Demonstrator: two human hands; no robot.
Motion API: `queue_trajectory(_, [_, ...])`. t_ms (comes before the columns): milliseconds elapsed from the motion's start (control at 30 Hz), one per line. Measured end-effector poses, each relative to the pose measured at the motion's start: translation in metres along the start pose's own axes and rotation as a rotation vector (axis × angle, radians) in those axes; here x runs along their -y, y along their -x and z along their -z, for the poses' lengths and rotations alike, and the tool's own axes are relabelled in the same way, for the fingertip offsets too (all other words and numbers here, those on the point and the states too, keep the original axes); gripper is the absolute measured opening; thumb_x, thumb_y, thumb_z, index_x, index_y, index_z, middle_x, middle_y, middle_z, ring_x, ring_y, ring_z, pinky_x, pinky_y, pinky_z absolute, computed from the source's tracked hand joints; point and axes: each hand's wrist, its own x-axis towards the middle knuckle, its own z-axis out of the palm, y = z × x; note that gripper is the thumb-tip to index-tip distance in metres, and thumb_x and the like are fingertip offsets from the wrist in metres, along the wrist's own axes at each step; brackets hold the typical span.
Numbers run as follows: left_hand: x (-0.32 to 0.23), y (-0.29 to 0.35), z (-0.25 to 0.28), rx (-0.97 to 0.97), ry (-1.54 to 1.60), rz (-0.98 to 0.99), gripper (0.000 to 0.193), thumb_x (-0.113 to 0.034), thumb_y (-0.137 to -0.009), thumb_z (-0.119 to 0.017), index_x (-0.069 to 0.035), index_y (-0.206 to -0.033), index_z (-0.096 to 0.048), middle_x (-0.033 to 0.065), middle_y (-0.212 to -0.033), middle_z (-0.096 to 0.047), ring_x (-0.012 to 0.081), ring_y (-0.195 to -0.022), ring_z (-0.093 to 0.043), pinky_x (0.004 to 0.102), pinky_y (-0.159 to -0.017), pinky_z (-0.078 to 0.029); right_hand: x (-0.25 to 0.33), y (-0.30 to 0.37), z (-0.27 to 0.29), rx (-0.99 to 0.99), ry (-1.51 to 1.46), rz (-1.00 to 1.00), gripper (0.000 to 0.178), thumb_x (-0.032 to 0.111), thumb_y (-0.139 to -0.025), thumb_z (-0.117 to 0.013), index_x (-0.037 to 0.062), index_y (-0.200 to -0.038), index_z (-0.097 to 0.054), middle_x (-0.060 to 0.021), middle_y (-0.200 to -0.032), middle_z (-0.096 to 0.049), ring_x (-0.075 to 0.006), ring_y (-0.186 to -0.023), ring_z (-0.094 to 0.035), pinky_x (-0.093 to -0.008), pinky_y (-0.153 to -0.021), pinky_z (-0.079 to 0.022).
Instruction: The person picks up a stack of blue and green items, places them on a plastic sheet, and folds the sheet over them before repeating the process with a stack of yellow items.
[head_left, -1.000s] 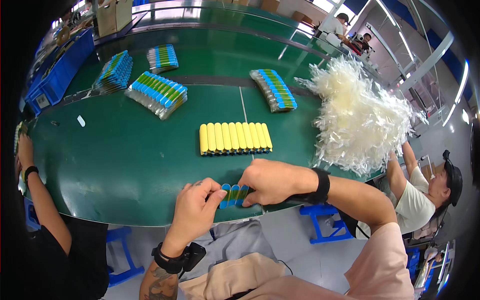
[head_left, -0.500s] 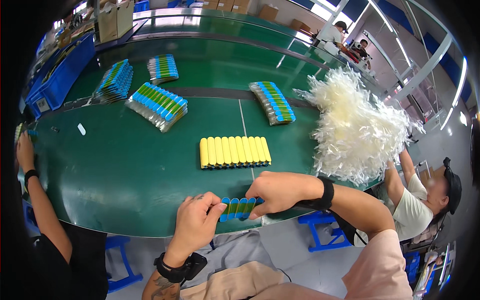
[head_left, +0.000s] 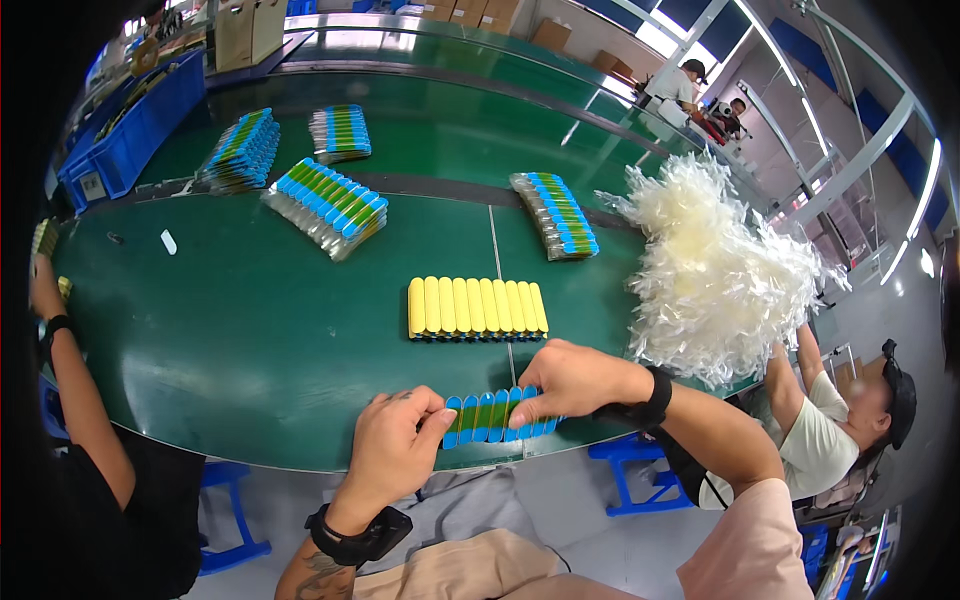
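At the near edge of the green table lies a row of slim, round-ended blue pieces (head_left: 487, 418) with a green band across their middles. My left hand (head_left: 395, 440) pinches its left end between thumb and bent fingers. Toward the right end, my right hand (head_left: 575, 385) grips the same row, its thumb pressed on top; the pieces beneath that hand are partly hidden. Just beyond my hands stands a block of yellow round-ended pieces (head_left: 478, 306), lined up side by side with a dark lower edge.
Stacks of blue-and-green pieces (head_left: 325, 205) lie farther back, another stack (head_left: 556, 215) right of centre. A heap of clear-white strips (head_left: 715, 270) fills the right, a co-worker's arms at it. Another person's arm (head_left: 85, 390) reaches in at left, near a blue bin (head_left: 135, 130).
My right hand has slid rightward along the row, and more blue pieces show between my hands. My left hand keeps its pinch. The whole view has shifted slightly.
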Motion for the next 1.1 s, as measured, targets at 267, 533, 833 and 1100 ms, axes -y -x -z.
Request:
queue_trajectory(267, [-0.009,-0.002,-0.002,-0.008,0.030,0.055,0.014,-0.011,-0.088,-0.063,-0.003,-0.100,-0.061,0.0068,-0.055,-0.057,0.0274,-0.057,-0.055,0.0383,-0.071,-0.043,-0.005,0.002,-0.005,-0.064,-0.058,0.077,0.053,0.050,-0.088,-0.070,-0.0010,-0.074,-0.069,-0.0177,-0.058,-0.059,-0.0324,-0.052,-0.057,-0.0407,-0.051,-0.045])
queue_trajectory(533, [-0.012,-0.004,-0.001,-0.039,-0.018,0.011,0.016,-0.006,-0.087,-0.062,-0.002,-0.102,-0.060,0.0065,-0.053,-0.055,0.0265,-0.053,-0.051,0.0365,-0.064,-0.043,-0.007,-0.005,-0.020,-0.200,-0.037,0.015,0.054,0.050,-0.095,-0.060,0.0005,-0.073,-0.068,-0.0204,-0.064,-0.062,-0.0423,-0.065,-0.062,-0.0482,-0.060,-0.050])
queue_trajectory(833, [-0.014,0.000,0.015,0.165,-0.150,-0.133,0.038,-0.009,-0.070,-0.074,-0.006,-0.107,-0.070,0.0141,-0.121,-0.062,0.0340,-0.103,-0.058,0.0446,-0.088,-0.047,0.005,0.017,-0.015,-0.256,0.213,0.090,0.050,0.048,-0.079,-0.078,0.0051,-0.101,-0.062,-0.0159,-0.095,-0.066,-0.0357,-0.072,-0.066,-0.0430,-0.062,-0.051])
queue_trajectory(1100, [-0.002,0.010,-0.004,-0.020,-0.382,-0.338,0.031,-0.011,-0.072,-0.077,-0.008,-0.102,-0.072,0.0119,-0.126,-0.061,0.0333,-0.112,-0.059,0.0457,-0.090,-0.047,-0.006,0.056,-0.036,-0.500,0.552,0.300,0.047,0.024,-0.069,-0.081,0.0071,-0.110,-0.065,-0.0119,-0.111,-0.061,-0.0277,-0.100,-0.063,-0.0390,-0.089,-0.049])
